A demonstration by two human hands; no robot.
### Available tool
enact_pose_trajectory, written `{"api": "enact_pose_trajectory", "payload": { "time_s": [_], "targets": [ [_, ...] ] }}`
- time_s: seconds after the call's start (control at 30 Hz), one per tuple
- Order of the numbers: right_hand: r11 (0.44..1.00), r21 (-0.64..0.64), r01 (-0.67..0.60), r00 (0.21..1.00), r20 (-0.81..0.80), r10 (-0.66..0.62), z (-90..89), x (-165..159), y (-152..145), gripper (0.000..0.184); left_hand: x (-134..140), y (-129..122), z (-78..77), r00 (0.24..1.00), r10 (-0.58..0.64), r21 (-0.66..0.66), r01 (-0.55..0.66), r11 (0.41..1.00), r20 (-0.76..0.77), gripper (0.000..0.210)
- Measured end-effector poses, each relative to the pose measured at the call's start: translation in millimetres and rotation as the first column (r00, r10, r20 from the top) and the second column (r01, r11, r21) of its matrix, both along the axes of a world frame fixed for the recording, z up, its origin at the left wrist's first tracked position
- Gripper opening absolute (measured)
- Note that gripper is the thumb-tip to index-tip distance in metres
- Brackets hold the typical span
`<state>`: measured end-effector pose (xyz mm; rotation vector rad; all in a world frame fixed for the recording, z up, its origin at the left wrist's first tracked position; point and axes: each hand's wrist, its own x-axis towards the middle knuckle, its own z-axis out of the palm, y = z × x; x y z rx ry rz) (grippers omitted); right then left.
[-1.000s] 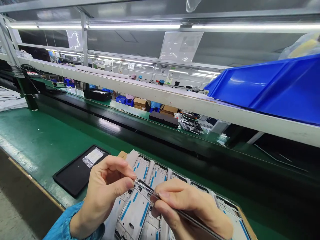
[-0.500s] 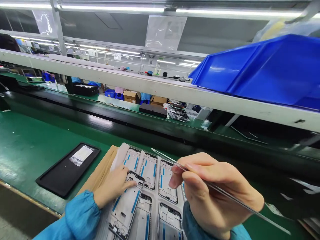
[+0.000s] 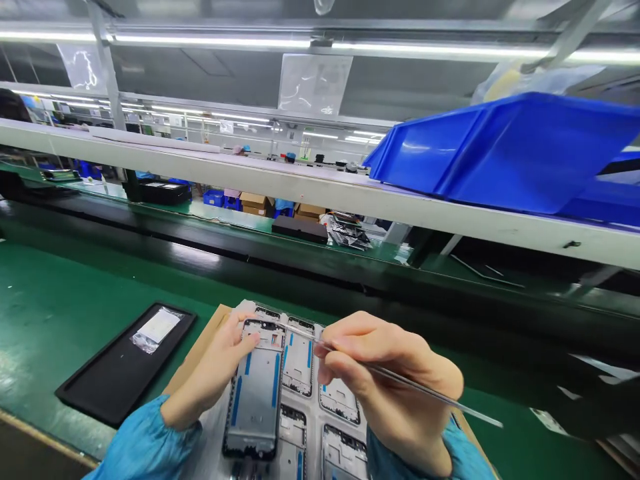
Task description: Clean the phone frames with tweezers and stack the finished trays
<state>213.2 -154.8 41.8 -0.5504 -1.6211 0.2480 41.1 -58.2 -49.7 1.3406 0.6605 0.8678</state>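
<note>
My left hand (image 3: 220,357) grips a phone middle frame (image 3: 255,393) by its upper left edge, thumb on top. The frame is silver with a black rim and blue strips, and it is held above a clear plastic tray (image 3: 314,408) of similar frames. Between the thumb and fingers of my right hand (image 3: 395,380) is a thin metal rod-like tool (image 3: 430,390). Its far tip reaches the top of the held frame, near the camera cutouts; whether it touches cannot be made out. More phone frames (image 3: 299,357) lie in the tray's pockets under both hands.
Left on the green bench lies a black tray (image 3: 107,373) with a bagged white packet (image 3: 157,328). Brown cardboard (image 3: 197,350) lies along the frame tray. A white shelf (image 3: 240,167) crosses ahead, bearing a blue bin (image 3: 480,153) at right. Paper scraps (image 3: 547,420) lie at far right.
My left hand has raised the phone frame and turned it more upright. My right hand has moved left, bringing the metal tool's tip to the frame's top.
</note>
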Motion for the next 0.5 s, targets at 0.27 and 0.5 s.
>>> {"api": "enact_pose_trajectory", "payload": {
  "time_s": [0.27, 0.5],
  "targets": [
    [0.991, -0.102, 0.082, 0.948, 0.314, -0.046, 0.3, -9, 17, 0.012, -21, -34, 43.7, 0.972, 0.027, -0.190, 0.018, 0.982, 0.235, 0.045],
    [0.992, -0.058, 0.115, 0.926, 0.369, -0.086, -4.1, -9, 13, 0.018, -25, -39, 45.2, 0.965, 0.051, -0.105, -0.025, 0.994, 0.257, 0.030]
  ]
}}
